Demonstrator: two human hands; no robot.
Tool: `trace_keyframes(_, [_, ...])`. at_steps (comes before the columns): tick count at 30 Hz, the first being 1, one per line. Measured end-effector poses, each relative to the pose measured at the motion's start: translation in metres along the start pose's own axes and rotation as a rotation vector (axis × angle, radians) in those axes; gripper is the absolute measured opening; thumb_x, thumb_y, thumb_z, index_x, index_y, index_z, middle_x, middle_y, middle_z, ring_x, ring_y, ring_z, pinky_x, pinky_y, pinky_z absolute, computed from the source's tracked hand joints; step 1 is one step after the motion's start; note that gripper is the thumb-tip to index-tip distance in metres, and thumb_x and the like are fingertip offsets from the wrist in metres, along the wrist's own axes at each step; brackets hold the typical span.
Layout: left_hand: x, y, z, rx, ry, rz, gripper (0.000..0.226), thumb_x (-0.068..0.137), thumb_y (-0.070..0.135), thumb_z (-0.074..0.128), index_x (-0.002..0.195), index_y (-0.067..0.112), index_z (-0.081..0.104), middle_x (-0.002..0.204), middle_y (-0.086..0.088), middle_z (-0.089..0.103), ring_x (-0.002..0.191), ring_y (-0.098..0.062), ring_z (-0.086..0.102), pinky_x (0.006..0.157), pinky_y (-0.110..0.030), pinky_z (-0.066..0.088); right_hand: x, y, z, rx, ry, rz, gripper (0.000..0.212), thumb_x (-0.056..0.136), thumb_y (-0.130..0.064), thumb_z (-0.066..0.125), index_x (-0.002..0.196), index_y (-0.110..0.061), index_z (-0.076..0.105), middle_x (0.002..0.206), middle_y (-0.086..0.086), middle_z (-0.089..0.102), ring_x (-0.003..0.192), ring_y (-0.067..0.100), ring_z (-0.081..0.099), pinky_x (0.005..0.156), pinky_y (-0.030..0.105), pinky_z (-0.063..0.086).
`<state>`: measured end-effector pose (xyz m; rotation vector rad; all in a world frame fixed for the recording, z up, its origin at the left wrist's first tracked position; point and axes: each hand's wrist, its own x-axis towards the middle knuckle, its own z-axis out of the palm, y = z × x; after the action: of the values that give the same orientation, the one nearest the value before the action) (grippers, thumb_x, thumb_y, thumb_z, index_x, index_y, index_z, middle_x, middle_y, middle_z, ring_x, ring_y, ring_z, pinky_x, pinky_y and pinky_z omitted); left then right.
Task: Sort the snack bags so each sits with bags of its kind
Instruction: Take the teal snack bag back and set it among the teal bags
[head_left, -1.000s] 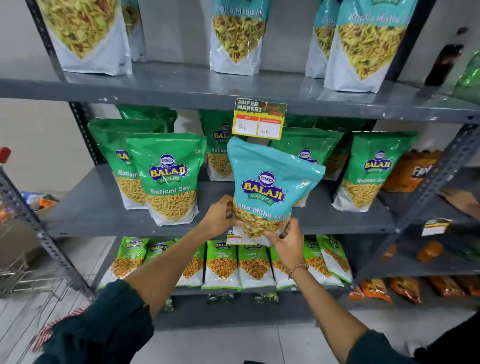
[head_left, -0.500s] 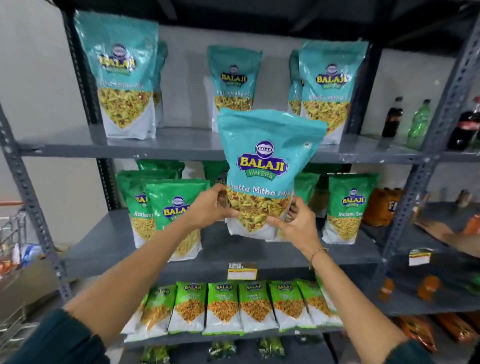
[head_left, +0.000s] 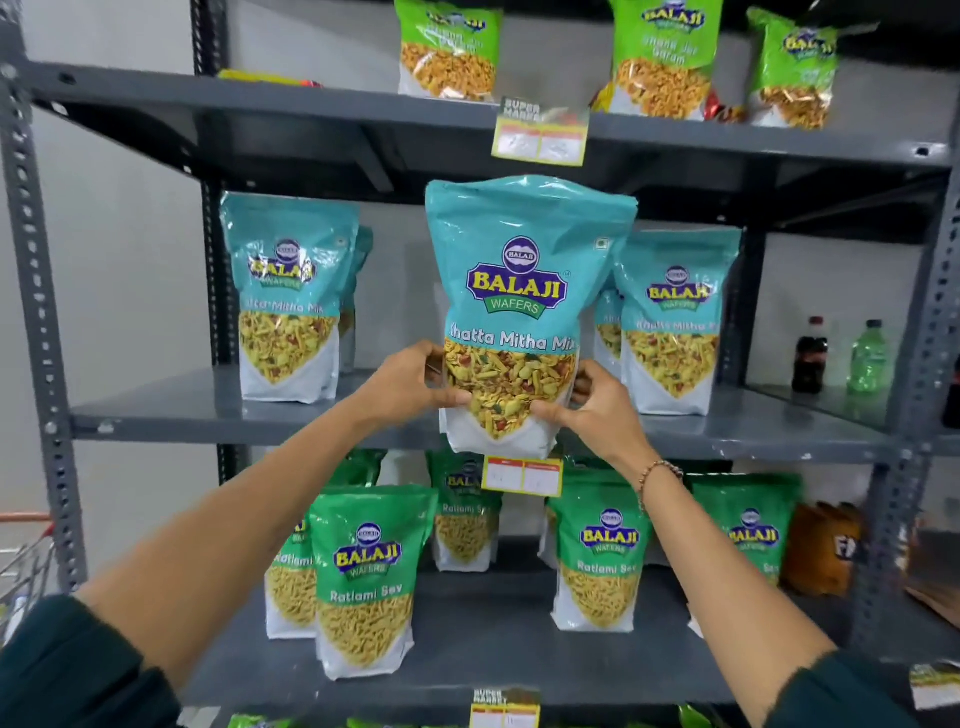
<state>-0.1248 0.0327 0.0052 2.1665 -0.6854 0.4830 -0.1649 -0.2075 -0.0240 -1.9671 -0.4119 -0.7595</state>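
I hold a teal Khatta Mitha Mix bag (head_left: 524, 291) upright in front of the middle shelf (head_left: 208, 410). My left hand (head_left: 410, 384) grips its lower left side and my right hand (head_left: 592, 405) its lower right. More teal bags of the same kind stand on that shelf, at the left (head_left: 288, 296) and at the right (head_left: 672, 322). Green Ratlami Sev bags (head_left: 366, 577) stand on the shelf below. Light green bags (head_left: 449, 47) stand on the top shelf.
The rack has grey metal uprights (head_left: 36, 312) at both sides. Price tags (head_left: 540, 135) hang from the shelf edges. Drink bottles (head_left: 810, 356) stand on the neighbouring shelf at the right, and an orange pack (head_left: 821, 551) sits below them. A trolley (head_left: 21, 561) shows at the far left.
Both hands have raised the teal bag from the green-bag shelf up to the level of the teal-bag shelf. My view has tilted upward with it.
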Motion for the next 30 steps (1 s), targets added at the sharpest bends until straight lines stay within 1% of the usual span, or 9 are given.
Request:
trace_keyframes(4, [0.029, -0.010, -0.004, -0.003, 0.013, -0.025, 0.063, 0.068, 0.033, 0.078, 0.118, 0.008, 0.049, 0.103, -0.003, 0.060, 0.095, -0.019, 0.056, 0.085, -0.030, 0.045, 0.037, 0.007, 0.005, -0.009, -0.040, 0.005, 0.059, 0.060, -0.035, 0.081, 0.106, -0.012, 0.051, 0.103, 0.000, 0.064, 0.097, 0.017, 0.061, 0.087, 0.030, 0.050])
trace_keyframes(5, [0.037, -0.014, -0.004, -0.003, 0.012, -0.030, 0.063, 0.068, 0.033, 0.078, 0.118, 0.009, 0.049, 0.102, -0.003, 0.059, 0.095, -0.019, 0.056, 0.085, -0.031, 0.046, 0.045, 0.012, 0.006, -0.009, -0.048, 0.014, 0.061, 0.059, -0.037, 0.081, 0.106, -0.013, 0.051, 0.103, 0.000, 0.064, 0.098, 0.018, 0.062, 0.089, 0.032, 0.051])
trace_keyframes(9, [0.065, -0.029, 0.004, 0.032, 0.018, -0.042, 0.061, 0.069, 0.033, 0.078, 0.117, 0.008, 0.049, 0.099, -0.003, 0.058, 0.091, -0.018, 0.055, 0.081, -0.029, 0.045, 0.073, 0.032, 0.013, 0.008, -0.075, 0.060, 0.081, 0.042, -0.059, 0.079, 0.106, -0.017, 0.052, 0.111, 0.005, 0.065, 0.103, 0.022, 0.062, 0.095, 0.044, 0.050])
trace_keyframes(13, [0.090, -0.045, 0.017, -0.012, 0.020, -0.063, 0.057, 0.071, 0.031, 0.077, 0.117, 0.011, 0.049, 0.106, -0.004, 0.060, 0.099, -0.019, 0.056, 0.084, -0.028, 0.044, 0.097, 0.052, 0.018, 0.025, -0.090, 0.101, 0.077, 0.045, -0.049, 0.079, 0.108, -0.014, 0.052, 0.110, 0.005, 0.065, 0.102, 0.021, 0.062, 0.095, 0.044, 0.050])
trace_keyframes(19, [0.114, -0.064, 0.034, -0.033, 0.049, -0.080, 0.057, 0.073, 0.029, 0.076, 0.119, 0.007, 0.051, 0.115, -0.008, 0.063, 0.103, -0.021, 0.059, 0.086, -0.029, 0.045, 0.128, 0.082, 0.023, 0.046, -0.136, 0.129, 0.050, 0.063, -0.026, 0.081, 0.102, -0.019, 0.051, 0.105, 0.000, 0.064, 0.103, 0.020, 0.061, 0.095, 0.043, 0.050])
trace_keyframes(22, [0.121, -0.068, 0.040, -0.011, 0.076, -0.076, 0.056, 0.075, 0.029, 0.074, 0.120, 0.006, 0.050, 0.115, -0.009, 0.062, 0.103, -0.021, 0.058, 0.088, -0.030, 0.045, 0.136, 0.088, 0.026, 0.074, -0.157, 0.130, 0.049, 0.065, -0.023, 0.080, 0.103, -0.016, 0.050, 0.099, -0.005, 0.064, 0.100, 0.017, 0.062, 0.088, 0.034, 0.053])
trace_keyframes(24, [0.124, -0.073, 0.043, -0.022, 0.087, -0.079, 0.054, 0.075, 0.029, 0.073, 0.119, 0.005, 0.052, 0.116, -0.011, 0.064, 0.104, -0.023, 0.059, 0.089, -0.030, 0.046, 0.141, 0.090, 0.026, 0.083, -0.195, 0.141, 0.055, 0.063, -0.028, 0.080, 0.106, -0.016, 0.049, 0.102, -0.004, 0.063, 0.102, 0.018, 0.061, 0.084, 0.030, 0.052])
trace_keyframes(27, [0.126, -0.079, 0.046, -0.042, 0.099, -0.090, 0.058, 0.075, 0.032, 0.073, 0.121, 0.006, 0.050, 0.118, -0.010, 0.064, 0.101, -0.020, 0.059, 0.087, -0.029, 0.045, 0.145, 0.093, 0.026, 0.066, -0.243, 0.158, 0.072, 0.050, -0.046, 0.080, 0.108, -0.021, 0.046, 0.113, 0.001, 0.063, 0.108, 0.018, 0.060, 0.096, 0.039, 0.049])
trace_keyframes(30, [0.126, -0.081, 0.048, -0.011, 0.101, -0.089, 0.061, 0.075, 0.036, 0.072, 0.123, 0.008, 0.048, 0.118, -0.008, 0.062, 0.100, -0.017, 0.056, 0.085, -0.029, 0.044, 0.147, 0.096, 0.025, 0.056, -0.264, 0.165, 0.083, 0.044, -0.055, 0.079, 0.112, -0.021, 0.045, 0.117, 0.001, 0.062, 0.110, 0.018, 0.059, 0.100, 0.045, 0.046])
